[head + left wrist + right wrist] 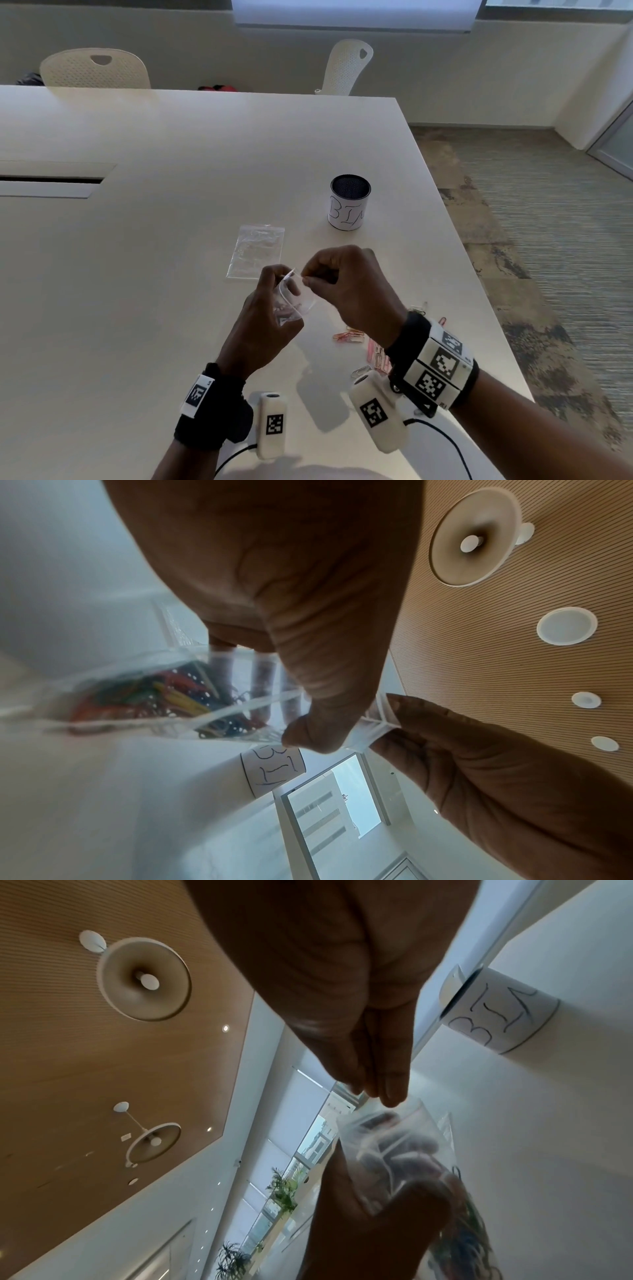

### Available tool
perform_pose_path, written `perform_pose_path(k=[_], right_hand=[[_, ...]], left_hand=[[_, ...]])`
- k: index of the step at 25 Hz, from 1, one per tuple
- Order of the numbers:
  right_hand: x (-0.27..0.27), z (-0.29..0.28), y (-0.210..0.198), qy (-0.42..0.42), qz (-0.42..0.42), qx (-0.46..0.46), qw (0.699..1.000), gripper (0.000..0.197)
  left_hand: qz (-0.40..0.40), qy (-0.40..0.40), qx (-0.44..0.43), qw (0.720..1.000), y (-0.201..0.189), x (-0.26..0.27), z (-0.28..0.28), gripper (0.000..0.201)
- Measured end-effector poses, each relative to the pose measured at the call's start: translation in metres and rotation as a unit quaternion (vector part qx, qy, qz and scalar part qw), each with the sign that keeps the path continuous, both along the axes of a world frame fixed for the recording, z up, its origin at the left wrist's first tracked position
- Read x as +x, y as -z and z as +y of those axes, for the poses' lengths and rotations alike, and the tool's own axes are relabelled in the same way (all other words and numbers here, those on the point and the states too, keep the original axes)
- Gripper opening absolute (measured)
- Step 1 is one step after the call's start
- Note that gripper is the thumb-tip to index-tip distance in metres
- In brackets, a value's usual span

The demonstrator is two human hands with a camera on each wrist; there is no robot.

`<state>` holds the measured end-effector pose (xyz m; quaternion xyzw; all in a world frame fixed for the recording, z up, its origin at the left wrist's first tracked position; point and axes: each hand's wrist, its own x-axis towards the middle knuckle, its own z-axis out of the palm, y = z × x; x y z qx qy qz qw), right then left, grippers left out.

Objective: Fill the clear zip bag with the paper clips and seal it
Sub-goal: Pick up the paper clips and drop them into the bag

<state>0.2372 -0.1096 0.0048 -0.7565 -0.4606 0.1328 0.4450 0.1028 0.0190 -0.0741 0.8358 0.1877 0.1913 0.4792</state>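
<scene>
A small clear zip bag (294, 301) hangs above the white table, with coloured paper clips (150, 696) bunched inside it. My left hand (270, 308) holds the bag from the left, thumb and fingers round its upper part. My right hand (337, 277) pinches the bag's top strip at its right end, where the thumb (404, 712) meets the plastic. In the right wrist view the bag (397, 1148) sits just below my right fingertips (387, 1091). Loose paper clips (349, 336) lie on the table under my right wrist.
A second clear zip bag (256, 251) lies flat on the table beyond my hands. A black mesh cup labelled BIN (349, 202) stands to the far right. The table's right edge (479, 274) runs close by. Two white chairs (94, 68) stand at the far side.
</scene>
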Motion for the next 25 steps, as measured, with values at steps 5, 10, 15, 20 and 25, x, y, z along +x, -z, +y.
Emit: perform_pose_path(k=[5,10,15,20,25], right_hand=[[0.045,-0.034,0.002,0.055,-0.029,-0.065,0.996,0.005],[0.079,-0.085,0.029,0.025,-0.082,-0.305,0.948,0.044],[0.075,-0.102,0.045,-0.031,-0.099,-0.390,0.915,0.106],[0.048,-0.096,0.059,-0.059,-0.119,-0.383,0.914,0.108],[0.029,-0.092,0.059,-0.065,-0.116,-0.321,0.938,0.048]], left_hand=[[-0.003,0.002,0.003,1.000,0.002,0.000,0.000,0.064],[-0.003,0.005,0.006,1.000,0.003,0.002,0.001,0.063],[0.006,0.010,0.013,1.000,0.004,0.006,0.002,0.064],[0.013,0.013,0.014,1.000,0.003,0.009,0.001,0.063],[0.015,0.010,0.016,1.000,0.002,0.010,0.002,0.064]])
